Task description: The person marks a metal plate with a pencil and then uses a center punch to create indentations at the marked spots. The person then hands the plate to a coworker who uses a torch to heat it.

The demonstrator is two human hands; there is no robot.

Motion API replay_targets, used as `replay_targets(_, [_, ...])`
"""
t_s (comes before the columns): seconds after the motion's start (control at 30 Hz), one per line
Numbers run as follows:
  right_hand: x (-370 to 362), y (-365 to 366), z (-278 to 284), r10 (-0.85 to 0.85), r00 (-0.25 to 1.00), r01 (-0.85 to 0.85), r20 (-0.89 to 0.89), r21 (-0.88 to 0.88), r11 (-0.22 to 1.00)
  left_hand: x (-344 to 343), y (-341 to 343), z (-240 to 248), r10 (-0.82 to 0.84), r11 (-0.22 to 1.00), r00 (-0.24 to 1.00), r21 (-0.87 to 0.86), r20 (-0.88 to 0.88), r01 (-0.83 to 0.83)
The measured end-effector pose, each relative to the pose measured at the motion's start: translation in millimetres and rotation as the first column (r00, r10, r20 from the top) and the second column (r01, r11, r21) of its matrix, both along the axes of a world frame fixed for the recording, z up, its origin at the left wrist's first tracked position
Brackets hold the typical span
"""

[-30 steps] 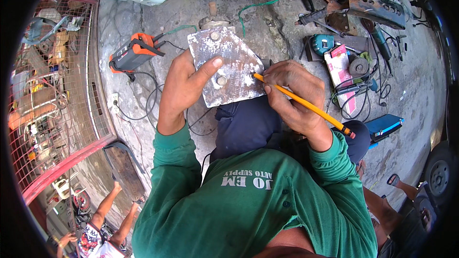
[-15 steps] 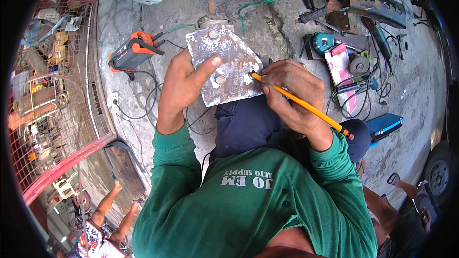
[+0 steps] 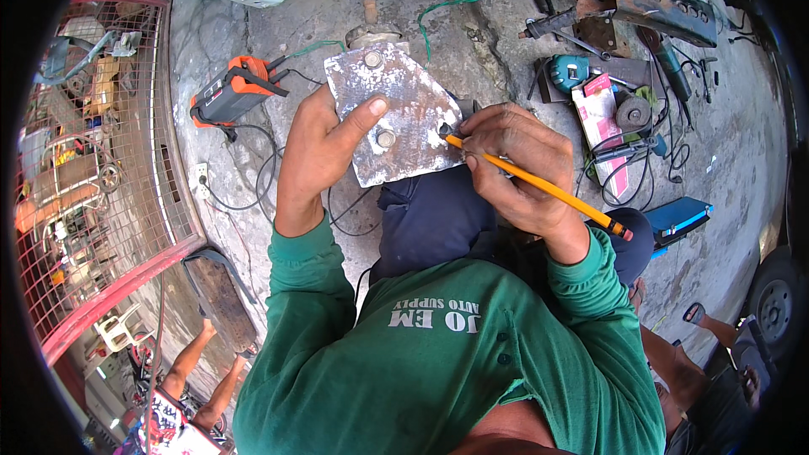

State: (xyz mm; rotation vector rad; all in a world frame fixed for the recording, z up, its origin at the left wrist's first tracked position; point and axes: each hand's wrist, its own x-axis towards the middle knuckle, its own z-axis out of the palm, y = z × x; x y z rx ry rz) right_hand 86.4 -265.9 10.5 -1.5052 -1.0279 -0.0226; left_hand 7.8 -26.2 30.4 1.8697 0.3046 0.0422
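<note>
Metal plate [image 3: 409, 139] is held over the dark-trousered knee [image 3: 434, 223], left hand [image 3: 316, 152] gripping its left edge, thumb [image 3: 358, 123] on top. Right hand [image 3: 533, 158] pinches a pencil [image 3: 548, 192], tip at a dark spot [image 3: 445, 129]. Flaking coating [image 3: 419, 91] could deflect the tip; a slack thumb could let the plate tilt.

The person is wearing a green long-sleeved shirt [image 3: 379, 396], with bold white lettering [image 3: 436, 316] running across the chest in two rows — all of it showing upside down from above. Two dark round buttons [image 3: 503, 360] are sitting near a ragged neckline [image 3: 512, 388]. The sleeves [image 3: 308, 303] are creasing above snug cuffs [image 3: 299, 244] — and dark navy trousers [image 3: 438, 223] are covering the legs
</note>
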Motion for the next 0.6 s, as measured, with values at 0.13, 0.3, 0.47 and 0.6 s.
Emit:
replay_targets(0.13, [-0.2, 0.3, -0.9, -0.011, 0.999, 0.012, -0.03, 0.015, 1.0, -0.6, 0.2, -2.4, 0.011, 1.0, 1.0, -0.016, 0.01, -0.011])
replay_targets(0.3, [-0.4, 1.4, 2.3, -0.018, 0.999, 0.019, -0.048, 0.018, 1.0, -0.9, 1.8, 0.4, -0.001, 1.0, 1.0, 0.029, 0.006, 0.001])
replay_targets(0.47, [2.5, 2.0, 3.1, 0.01, 1.0, -0.01, -0.023, 0.002, 1.0, -0.9, 1.1, 0.6, 0.003, 1.0, 1.0, 0.031, 0.013, -0.004])
replay_targets(0.6, [2.7, 2.1, 3.1, 0.013, 1.0, -0.013, -0.027, 0.002, 1.0, -0.7, 2.5, -2.2, -0.008, 1.0, 1.0, 0.017, 0.013, 0.008])
